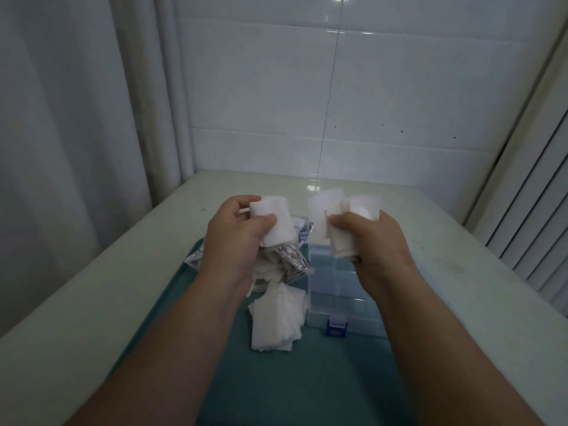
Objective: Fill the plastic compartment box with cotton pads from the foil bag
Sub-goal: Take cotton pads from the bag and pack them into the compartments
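Two bare forearms reach in from the near edge over a teal tray (307,379), which sits on a pale tabletop (479,290) and covers most of its near middle.

On the tray, just left of its centre, lies a loose heap of cotton pads (276,321), white squares overlapping at odd angles. Touching or just beside the heap's right side stands the plastic compartment box (338,287), clear and long, running away from the viewer, with a blue latch (336,329) at its near end. Whether its lid is up or down cannot be told, nor what its compartments hold.

Further back, toward the tray's far left corner, the foil bag (295,259) lies crumpled and silvery, more pads spilling from it toward the heap.

Above the bag, the left hand (233,241) has its fingers curled round a small stack of pads (273,222). The thumb presses on the front of the stack, which sticks up and out to the right of the fist.

The right hand (378,244) is held above the far end of the box, thumb and fingers pinching a fanned bunch of pads (335,213) that rises above the knuckles and hangs a little below them. The two handfuls are near each other but apart.

Beyond the table's far edge stands a white tiled wall (368,87), with a pale curtain (76,118) on the left and a slatted panel (538,216) on the right.
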The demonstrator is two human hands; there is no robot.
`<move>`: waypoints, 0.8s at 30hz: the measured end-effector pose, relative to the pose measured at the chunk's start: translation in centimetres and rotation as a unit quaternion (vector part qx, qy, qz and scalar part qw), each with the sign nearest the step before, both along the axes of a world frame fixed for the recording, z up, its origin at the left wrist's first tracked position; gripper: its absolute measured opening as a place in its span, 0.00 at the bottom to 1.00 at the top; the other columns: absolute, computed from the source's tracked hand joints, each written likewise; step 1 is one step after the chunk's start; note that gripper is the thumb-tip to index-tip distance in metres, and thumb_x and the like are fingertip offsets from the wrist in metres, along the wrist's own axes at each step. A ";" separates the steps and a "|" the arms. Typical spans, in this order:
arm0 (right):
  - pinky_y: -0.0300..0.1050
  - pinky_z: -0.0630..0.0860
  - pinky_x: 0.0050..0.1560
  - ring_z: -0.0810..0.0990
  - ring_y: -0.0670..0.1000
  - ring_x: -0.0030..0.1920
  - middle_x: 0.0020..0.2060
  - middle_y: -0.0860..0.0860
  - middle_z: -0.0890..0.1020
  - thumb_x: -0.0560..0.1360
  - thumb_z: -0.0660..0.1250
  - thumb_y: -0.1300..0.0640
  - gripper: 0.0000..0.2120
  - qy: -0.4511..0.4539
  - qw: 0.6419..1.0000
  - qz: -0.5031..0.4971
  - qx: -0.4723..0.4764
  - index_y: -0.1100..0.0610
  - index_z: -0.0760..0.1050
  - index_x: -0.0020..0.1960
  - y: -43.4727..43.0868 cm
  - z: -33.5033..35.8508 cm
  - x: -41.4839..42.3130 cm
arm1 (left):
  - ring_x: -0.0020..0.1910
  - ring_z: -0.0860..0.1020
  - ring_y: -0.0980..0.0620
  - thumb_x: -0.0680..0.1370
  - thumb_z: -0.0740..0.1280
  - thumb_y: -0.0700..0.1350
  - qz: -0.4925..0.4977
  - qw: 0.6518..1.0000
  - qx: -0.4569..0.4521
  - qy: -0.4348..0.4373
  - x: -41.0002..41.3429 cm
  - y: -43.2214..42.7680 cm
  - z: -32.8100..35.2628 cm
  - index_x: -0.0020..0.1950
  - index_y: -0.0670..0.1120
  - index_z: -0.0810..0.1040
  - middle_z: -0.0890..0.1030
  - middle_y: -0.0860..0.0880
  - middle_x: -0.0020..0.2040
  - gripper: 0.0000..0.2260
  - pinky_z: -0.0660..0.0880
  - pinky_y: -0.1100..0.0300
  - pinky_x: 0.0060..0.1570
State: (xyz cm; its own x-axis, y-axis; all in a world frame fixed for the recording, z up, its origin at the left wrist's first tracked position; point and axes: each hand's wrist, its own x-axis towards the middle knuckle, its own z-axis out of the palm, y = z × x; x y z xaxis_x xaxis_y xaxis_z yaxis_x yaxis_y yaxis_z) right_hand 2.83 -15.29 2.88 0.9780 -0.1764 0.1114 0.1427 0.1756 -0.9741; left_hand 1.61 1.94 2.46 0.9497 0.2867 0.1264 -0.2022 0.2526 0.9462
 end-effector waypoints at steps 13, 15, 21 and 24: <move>0.54 0.82 0.46 0.82 0.56 0.50 0.47 0.53 0.83 0.66 0.78 0.58 0.16 -0.030 0.995 0.046 -0.081 0.54 0.78 0.51 1.1 -0.4 -0.6 | 0.44 0.85 0.50 0.72 0.72 0.34 -0.017 0.995 0.103 -0.005 -0.4 -1.0 -0.4 0.51 0.54 0.79 0.86 0.51 0.45 0.16 0.82 0.45 0.45; 0.51 0.82 0.44 0.82 0.54 0.49 0.47 0.51 0.82 0.68 0.77 0.57 0.15 -0.041 0.990 0.015 -0.136 0.53 0.77 0.52 1.4 -0.3 -0.8 | 0.44 0.85 0.49 0.73 0.70 0.33 -0.030 0.995 0.100 -0.004 -0.6 -1.2 -0.4 0.51 0.53 0.79 0.86 0.51 0.46 0.16 0.82 0.44 0.45; 0.50 0.83 0.45 0.81 0.52 0.47 0.46 0.49 0.82 0.68 0.76 0.55 0.15 -0.069 0.973 -0.035 -0.217 0.52 0.78 0.53 1.6 -0.3 -0.9 | 0.45 0.84 0.44 0.76 0.68 0.35 -0.069 0.997 0.043 -0.009 -1.0 -1.4 0.1 0.55 0.45 0.80 0.84 0.42 0.47 0.10 0.83 0.47 0.44; 0.50 0.83 0.44 0.82 0.52 0.47 0.45 0.49 0.82 0.68 0.76 0.56 0.14 -0.069 0.975 -0.018 -0.208 0.52 0.78 0.52 1.6 -0.3 -1.0 | 0.42 0.85 0.49 0.75 0.71 0.38 -0.052 0.994 0.094 -0.012 -0.9 -1.4 -0.2 0.55 0.51 0.78 0.85 0.47 0.48 0.12 0.83 0.49 0.41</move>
